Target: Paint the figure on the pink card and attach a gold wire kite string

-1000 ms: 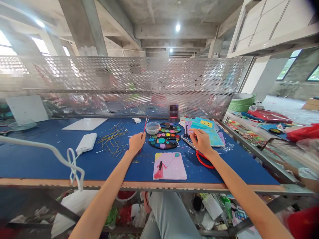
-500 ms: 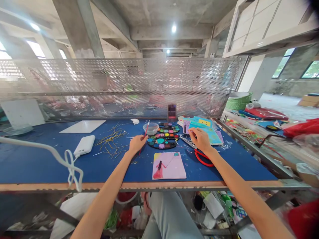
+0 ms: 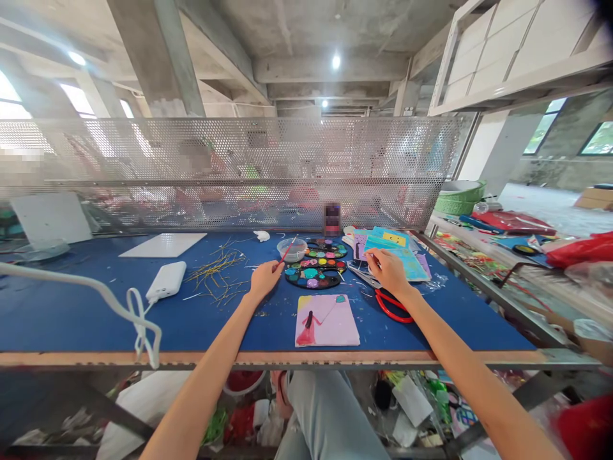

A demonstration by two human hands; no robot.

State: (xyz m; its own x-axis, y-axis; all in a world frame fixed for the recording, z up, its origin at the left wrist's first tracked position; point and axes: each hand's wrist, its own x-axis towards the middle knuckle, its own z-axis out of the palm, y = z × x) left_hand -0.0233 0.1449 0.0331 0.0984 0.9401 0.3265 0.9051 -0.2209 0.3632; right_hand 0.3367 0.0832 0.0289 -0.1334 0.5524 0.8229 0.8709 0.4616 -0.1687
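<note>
My left hand (image 3: 265,279) is closed round a thin red paintbrush (image 3: 288,250), which slants up and right over the rim of a clear water bowl (image 3: 293,257). Right of that hand lies a black paint palette (image 3: 339,278) with many colours in its wells. My right hand (image 3: 387,269) has its fingers pinched together above the scissors with red handles (image 3: 393,308); whatever it pinches is too small to make out. Flat in front of me is a pink painted card (image 3: 330,322) showing a figure in a red dress and a balloon. Blue painted cards (image 3: 412,260) lie beyond my right hand.
Thin yellowish twigs (image 3: 216,271), a white power bank (image 3: 166,280) with a thick cable (image 3: 96,287), and a white board (image 3: 163,245) lie to the left. A phone (image 3: 332,219) stands at the back against the perforated metal screen (image 3: 230,153). A metal rail (image 3: 488,294) edges the right side.
The paintbrush in my left hand has tilted from nearly upright to a rightward slant. My right hand stays in about the same place, fingers still pinched. The view has shifted slightly.
</note>
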